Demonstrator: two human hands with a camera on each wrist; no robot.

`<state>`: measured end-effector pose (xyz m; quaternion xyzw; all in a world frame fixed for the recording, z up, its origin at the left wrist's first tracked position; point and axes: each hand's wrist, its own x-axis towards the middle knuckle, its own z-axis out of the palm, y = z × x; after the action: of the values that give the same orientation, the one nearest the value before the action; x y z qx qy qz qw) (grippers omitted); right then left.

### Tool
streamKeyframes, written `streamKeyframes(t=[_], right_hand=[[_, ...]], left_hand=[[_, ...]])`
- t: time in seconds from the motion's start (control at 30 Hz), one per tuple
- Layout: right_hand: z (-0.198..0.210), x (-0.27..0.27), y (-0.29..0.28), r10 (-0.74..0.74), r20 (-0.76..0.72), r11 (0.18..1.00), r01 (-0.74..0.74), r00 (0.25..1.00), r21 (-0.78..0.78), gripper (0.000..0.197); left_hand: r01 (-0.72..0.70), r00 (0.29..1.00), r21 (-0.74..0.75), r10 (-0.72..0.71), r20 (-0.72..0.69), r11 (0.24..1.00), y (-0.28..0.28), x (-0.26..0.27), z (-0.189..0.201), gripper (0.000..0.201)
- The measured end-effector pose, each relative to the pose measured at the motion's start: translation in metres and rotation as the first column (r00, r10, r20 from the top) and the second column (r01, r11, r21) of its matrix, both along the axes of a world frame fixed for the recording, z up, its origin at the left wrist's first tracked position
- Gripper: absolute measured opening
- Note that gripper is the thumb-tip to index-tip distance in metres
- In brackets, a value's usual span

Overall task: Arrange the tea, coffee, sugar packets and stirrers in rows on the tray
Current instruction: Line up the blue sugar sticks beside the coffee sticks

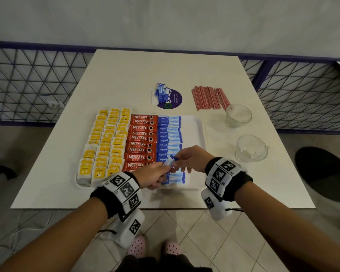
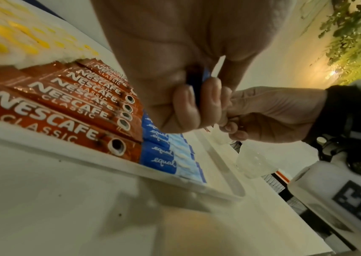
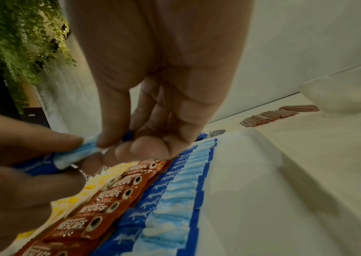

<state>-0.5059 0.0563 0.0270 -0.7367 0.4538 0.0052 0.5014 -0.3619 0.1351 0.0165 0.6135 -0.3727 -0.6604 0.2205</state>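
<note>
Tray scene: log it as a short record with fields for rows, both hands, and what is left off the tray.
tray: white, on the table
rows, left to right: yellow tea bags; red coffee sticks; blue sugar packets
left hand: pinches one blue packet
right hand: pinches the same packet's other end
off tray: loose blue packets, red stirrers
bare strip: tray's right side

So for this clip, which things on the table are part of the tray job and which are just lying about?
Part of the job:
tray
tea bags
coffee sticks
sugar packets, plus the loose pile
stirrers
packet pinched by both hands, left and right

Lying about:
two glass cups
round sticker
</note>
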Motion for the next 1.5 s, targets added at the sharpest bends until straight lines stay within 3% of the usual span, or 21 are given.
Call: streamKeyframes(t=[0.1,0.2,0.3,0.43,0.63,0.8,0.9,1.0,1.2,1.37,1.5], right_hand=[[0.000,-0.004,-0.003,-0.046,0.048,0.997,0.043,0.998,0.060,0.014],[0.000,-0.008,-0.006,-0.092,0.036,0.990,0.088,0.995,0.110,0.020],[0.001,-0.011,-0.005,-0.073,-0.015,0.987,0.074,0.997,0.142,0.021],[-0.001,-0.013,-0.001,-0.032,-0.049,0.994,0.037,0.998,0.099,0.017],[-0.013,-0.018,0.006,-0.035,-0.089,0.995,0.043,0.995,0.091,0.004],[-0.028,-0.020,0.013,-0.041,-0.179,0.993,0.060,0.983,0.101,0.019],[-0.032,-0.021,0.019,-0.051,-0.222,0.997,0.062,0.974,0.040,0.009],[-0.035,-0.022,0.021,-0.070,-0.258,0.997,0.070,0.964,-0.010,0.022],[-0.040,-0.016,0.022,-0.095,-0.344,0.995,0.077,0.934,-0.066,0.030],[-0.039,-0.014,0.023,-0.107,-0.368,0.994,0.087,0.924,-0.070,0.032],[-0.039,-0.014,0.025,-0.155,-0.327,0.988,0.140,0.932,-0.067,0.022]], left_hand=[[-0.070,0.993,0.025,0.072,-0.089,0.997,0.001,0.002,0.002,0.026],[-0.125,0.990,-0.007,0.124,-0.069,0.992,0.003,0.008,0.003,0.019],[-0.104,0.989,-0.120,0.115,0.089,0.987,0.008,0.013,0.001,0.023],[0.059,0.936,-0.280,0.045,0.349,0.958,0.010,0.016,-0.006,0.029],[0.129,0.870,-0.346,0.062,0.489,0.929,0.010,0.021,-0.018,0.010],[0.298,0.798,-0.254,-0.094,0.595,0.920,0.013,0.021,-0.021,0.006],[0.418,0.678,-0.172,-0.180,0.713,0.892,0.013,0.018,-0.021,0.019],[0.483,0.602,-0.136,-0.215,0.769,0.865,0.011,0.016,-0.021,0.019],[0.487,0.580,-0.143,-0.197,0.790,0.861,0.009,0.017,-0.021,0.021],[0.541,0.516,-0.119,-0.217,0.829,0.833,0.008,0.015,-0.021,0.021],[0.555,0.495,-0.105,-0.226,0.839,0.825,0.008,0.015,-0.020,0.021]])
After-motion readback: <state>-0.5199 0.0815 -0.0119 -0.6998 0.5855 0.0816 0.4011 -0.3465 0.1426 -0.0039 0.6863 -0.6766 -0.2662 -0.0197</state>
